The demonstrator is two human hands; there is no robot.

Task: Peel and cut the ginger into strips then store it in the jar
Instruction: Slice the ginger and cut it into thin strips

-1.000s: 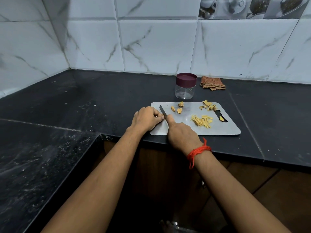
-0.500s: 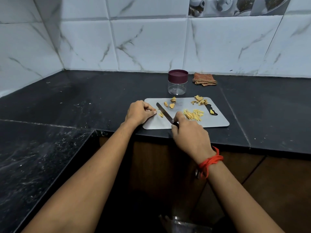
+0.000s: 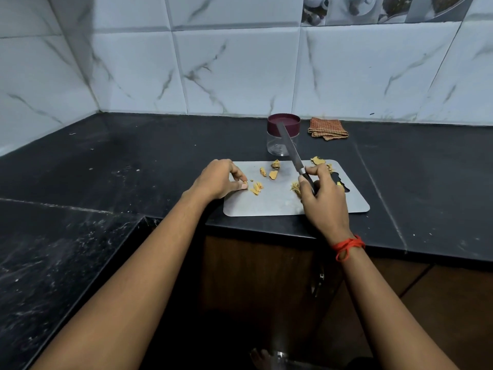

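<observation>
A grey cutting board (image 3: pixel 269 204) lies at the counter's front edge. My right hand (image 3: pixel 322 198) grips the knife (image 3: pixel 289 148) by its handle, blade raised and pointing away toward the jar. My left hand (image 3: pixel 218 180) rests at the board's left edge, fingers curled, tips beside a small heap of freshly cut ginger strips (image 3: pixel 256 187). Three ginger chunks (image 3: pixel 272 174) lie mid-board. An earlier pile of strips (image 3: pixel 295 187) is partly hidden by my right hand. Peels (image 3: pixel 318 161) lie at the far right. The clear jar (image 3: pixel 283 134) with a maroon lid stands behind the board, lid on.
A folded brown checked cloth (image 3: pixel 328 128) lies right of the jar by the tiled wall. The black stone counter (image 3: pixel 149 161) runs left into a corner. Below the counter edge is a wooden cabinet front (image 3: pixel 253 276).
My right hand lifted the knife off the board and moved right, the blade now up over the jar. My left hand let its fingers loosen beside the newly cut strips.
</observation>
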